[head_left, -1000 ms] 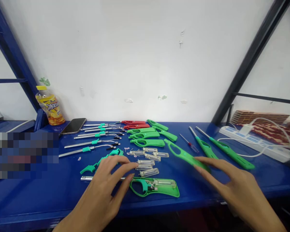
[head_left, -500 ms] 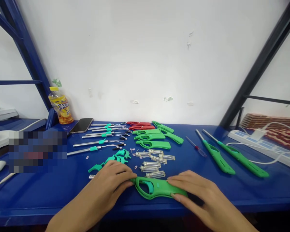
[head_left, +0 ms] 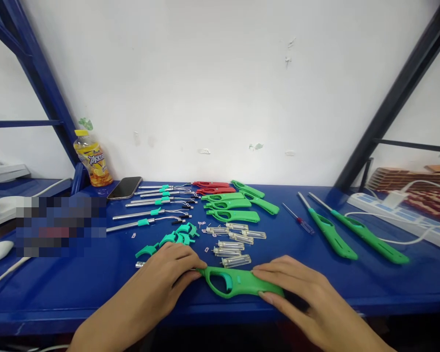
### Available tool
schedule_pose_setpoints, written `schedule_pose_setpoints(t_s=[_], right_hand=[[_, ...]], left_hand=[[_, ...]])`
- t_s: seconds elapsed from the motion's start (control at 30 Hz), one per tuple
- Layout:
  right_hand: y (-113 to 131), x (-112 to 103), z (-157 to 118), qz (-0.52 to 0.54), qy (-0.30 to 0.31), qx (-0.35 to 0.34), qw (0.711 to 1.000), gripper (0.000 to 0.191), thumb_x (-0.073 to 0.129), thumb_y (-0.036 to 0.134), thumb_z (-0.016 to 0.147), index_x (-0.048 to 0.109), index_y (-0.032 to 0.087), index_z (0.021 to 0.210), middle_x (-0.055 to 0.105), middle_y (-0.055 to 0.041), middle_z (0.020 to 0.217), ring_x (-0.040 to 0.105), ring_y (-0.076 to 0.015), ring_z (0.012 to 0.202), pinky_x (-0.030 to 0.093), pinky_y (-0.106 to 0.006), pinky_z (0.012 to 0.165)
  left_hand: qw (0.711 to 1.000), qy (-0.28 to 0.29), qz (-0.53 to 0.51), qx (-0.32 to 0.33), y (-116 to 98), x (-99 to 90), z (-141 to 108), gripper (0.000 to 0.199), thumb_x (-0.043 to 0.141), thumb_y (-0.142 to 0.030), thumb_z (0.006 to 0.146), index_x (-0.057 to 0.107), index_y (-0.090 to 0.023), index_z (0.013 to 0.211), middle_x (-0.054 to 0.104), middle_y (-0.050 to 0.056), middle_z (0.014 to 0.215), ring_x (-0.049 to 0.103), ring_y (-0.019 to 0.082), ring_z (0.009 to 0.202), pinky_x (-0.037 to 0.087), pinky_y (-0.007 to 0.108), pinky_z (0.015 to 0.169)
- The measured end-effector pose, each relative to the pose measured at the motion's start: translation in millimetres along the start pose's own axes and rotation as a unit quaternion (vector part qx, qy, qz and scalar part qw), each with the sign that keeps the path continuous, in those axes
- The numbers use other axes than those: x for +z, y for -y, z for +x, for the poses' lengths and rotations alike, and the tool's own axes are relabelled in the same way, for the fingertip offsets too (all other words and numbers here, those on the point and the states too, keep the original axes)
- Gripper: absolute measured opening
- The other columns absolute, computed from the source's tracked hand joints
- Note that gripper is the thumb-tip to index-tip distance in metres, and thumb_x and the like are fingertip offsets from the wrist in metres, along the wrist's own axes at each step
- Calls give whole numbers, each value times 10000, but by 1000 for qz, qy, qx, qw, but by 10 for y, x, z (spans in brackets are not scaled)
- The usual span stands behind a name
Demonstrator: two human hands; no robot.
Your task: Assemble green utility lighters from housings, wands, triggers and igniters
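Note:
A green lighter casing [head_left: 242, 282] with a teal trigger in its loop lies at the table's front edge. My left hand [head_left: 172, 276] pinches its narrow left end, and my right hand [head_left: 297, 288] grips its wide right end between thumb and fingers. Just behind it are several clear fuel tanks [head_left: 236, 261]. Teal triggers [head_left: 183, 238] are piled behind my left hand. Metal rods with wires [head_left: 137, 214] lie in rows at the left. Green casings [head_left: 234, 216] and red casings [head_left: 214, 190] rest near the wall.
Two long green lighters [head_left: 332, 234] and a screwdriver [head_left: 298, 220] lie at the right, near a white power strip [head_left: 396, 215]. A phone [head_left: 125, 188] and a yellow-capped bottle [head_left: 94, 161] are at the back left of the blue table [head_left: 77, 293].
The gap along the green casing's lower edge looks narrower, its halves closer together. Both hands keep their hold, and the view has shifted slightly.

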State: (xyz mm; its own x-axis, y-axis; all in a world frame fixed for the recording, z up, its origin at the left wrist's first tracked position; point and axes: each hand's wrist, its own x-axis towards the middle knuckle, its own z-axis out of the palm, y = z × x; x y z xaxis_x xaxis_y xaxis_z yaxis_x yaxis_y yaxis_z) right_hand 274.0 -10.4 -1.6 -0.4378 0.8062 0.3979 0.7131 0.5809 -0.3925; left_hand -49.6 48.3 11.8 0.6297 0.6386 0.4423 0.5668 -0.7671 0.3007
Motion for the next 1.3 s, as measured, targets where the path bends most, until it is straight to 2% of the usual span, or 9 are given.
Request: schedule_pose_setpoints(t_s=[0.27, 0.43, 0.53, 0.7, 0.8, 0.93, 1.03, 1.13, 1.3], right_hand=[[0, 29, -34, 4, 4, 11, 1000, 312, 623, 418, 1076, 743, 351, 1357, 784, -25, 1293, 720, -248, 1194, 620, -404, 1059], [12, 100, -132, -48, -1, 30, 998, 367, 597, 374, 1086, 677, 324, 1441, 745, -49, 1370, 676, -298, 1280, 576, -514, 1126], [40, 107, -132, -53, 24, 20, 998, 376, 542, 318, 1106, 654, 310, 1465, 739, -56, 1373, 679, -291, 1264, 563, -518, 1137], [-23, 35, -91, 2, 46, 43, 998, 323, 555, 392, 1109, 683, 340, 1400, 705, -46, 1407, 646, -269, 1307, 525, -469, 1164], [-83, -14, -77, 41, 68, 65, 995, 271, 554, 434, 1109, 711, 362, 1318, 698, -25, 1392, 638, -252, 1295, 502, -445, 1168], [-110, -28, -71, 58, 75, 64, 993, 248, 556, 446, 1108, 712, 366, 1284, 690, -24, 1369, 637, -240, 1266, 466, -433, 1182], [-99, -8, -66, 50, 72, 52, 995, 251, 544, 431, 1114, 697, 370, 1303, 685, -31, 1341, 629, -237, 1250, 500, -403, 1123], [-86, 16, -61, 26, 75, 49, 996, 308, 559, 444, 1104, 639, 391, 1397, 665, -42, 1314, 627, -243, 1216, 529, -391, 1056], [-68, 33, -52, 17, 90, 68, 993, 321, 542, 485, 1103, 610, 375, 1397, 639, -41, 1262, 635, -225, 1153, 544, -356, 995]], left_hand=[[1000, 11, 8, 22, -29, 18, -1, 267, 504, -147, 1102, 747, -253, 1083, 752, 27, 1063, 695, 199, 966, 549, 329, 879], [998, 59, 17, 16, -28, 14, 32, 372, 447, -4, 1048, 738, -237, 1029, 704, 26, 1004, 637, 200, 925, 507, 331, 846], [997, 71, 10, 11, -33, 27, 41, 369, 454, -4, 1050, 733, -239, 996, 689, 14, 997, 628, 192, 918, 489, 349, 883], [998, 38, 52, 1, -128, -36, -87, 342, 507, -112, 1081, 715, -332, 1239, 671, 20, 1239, 609, 249, 1167, 433, 470, 1093], [991, 18, 135, -22, -131, -128, -216, 403, 572, -122, 1036, 648, -329, 1373, 646, 51, 1332, 584, 312, 1232, 444, 542, 1080], [979, 54, 194, -39, -55, -139, -271, 222, 577, -90, 1015, 719, -246, 1084, 707, 57, 1150, 640, 324, 1053, 509, 518, 923], [978, 78, 191, -14, -106, -18, -188, 179, 606, -78, 1016, 689, -228, 1067, 717, 43, 1084, 666, 298, 1001, 520, 483, 916], [981, 59, 182, 29, -254, 115, -82, 117, 638, -108, 1024, 652, -206, 1086, 726, 38, 1038, 695, 279, 930, 539, 445, 875], [983, -68, 158, 68, -362, 174, 11, 241, 367, -216, 1159, 605, -211, 1195, 737, 42, 992, 723, 250, 856, 566, 412, 805]])
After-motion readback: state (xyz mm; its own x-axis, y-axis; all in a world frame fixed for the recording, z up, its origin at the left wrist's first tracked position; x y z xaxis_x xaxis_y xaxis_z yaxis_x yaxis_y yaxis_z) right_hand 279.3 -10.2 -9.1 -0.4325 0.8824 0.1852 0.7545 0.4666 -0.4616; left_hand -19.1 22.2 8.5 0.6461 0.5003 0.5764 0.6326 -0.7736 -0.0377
